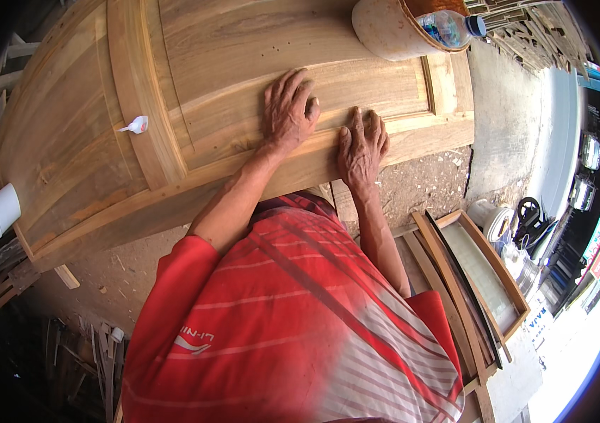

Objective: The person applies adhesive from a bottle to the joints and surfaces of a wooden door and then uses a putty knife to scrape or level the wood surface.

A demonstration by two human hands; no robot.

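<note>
Red striped shirt [293, 331] closest, left hand [287, 113] fingers spread flat on wooden panelled door [243, 63], right hand [362, 146] flat beside it on the lower rail, gripping nothing, small glue bottle [135, 125] lying further left, water bottle [449, 27] in a basket [384, 32] beyond.

A single head-worn fisheye camera looks steeply down from above the person's chest, close over the red striped shirt [293, 317], facing forward across a wooden panelled door [208, 77] lying flat. Straight edges bow toward the dark rim; the dirt floor [427, 187] shows below.
</note>
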